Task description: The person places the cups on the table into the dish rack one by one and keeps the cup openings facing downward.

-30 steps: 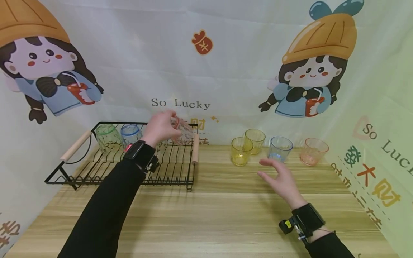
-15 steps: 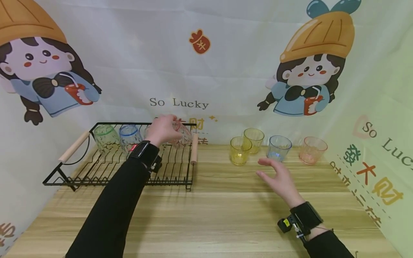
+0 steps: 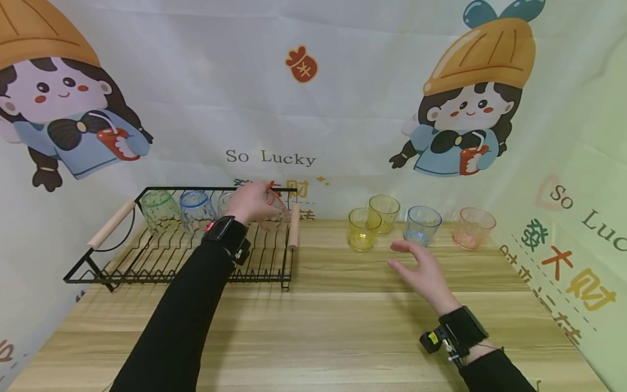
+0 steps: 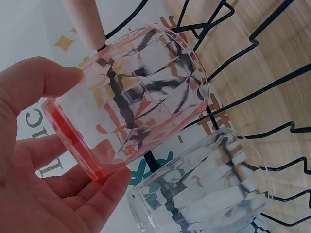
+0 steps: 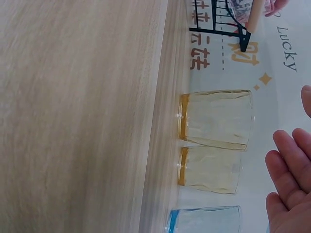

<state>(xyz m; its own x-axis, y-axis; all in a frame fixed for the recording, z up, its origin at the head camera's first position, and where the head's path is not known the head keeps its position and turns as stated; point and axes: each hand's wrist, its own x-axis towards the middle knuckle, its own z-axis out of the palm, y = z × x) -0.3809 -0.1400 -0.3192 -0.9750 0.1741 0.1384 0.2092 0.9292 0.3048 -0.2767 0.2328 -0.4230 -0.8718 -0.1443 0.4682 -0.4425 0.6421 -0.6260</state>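
Observation:
My left hand (image 3: 251, 201) is over the right end of a black wire dish rack (image 3: 286, 276). It pinches a pink-tinted glass (image 4: 141, 92) by its thick red base, thumb on one side and fingers on the other. The glass is upside down, its rim down at the wires. Beside it in the rack stands a clear glass (image 4: 199, 187), partly hidden by my hand in the head view. My right hand (image 3: 425, 275) hovers over the table with thumb and fingers apart, holding nothing, just in front of a blue glass (image 3: 423, 222).
Upturned green (image 3: 159, 212) and blue-rimmed (image 3: 197, 209) glasses occupy the rack's left side. Two yellow glasses (image 3: 363, 231) and a pink glass (image 3: 473, 231) stand upright at the table's back right. Wooden handles (image 3: 294, 226) cap the rack's ends. A printed cloth (image 3: 352, 109) hangs close behind.
The left hand has lowered the pink glass into the rack, and the glass has gone from tilted to more nearly vertical. My right hand has stayed in place.

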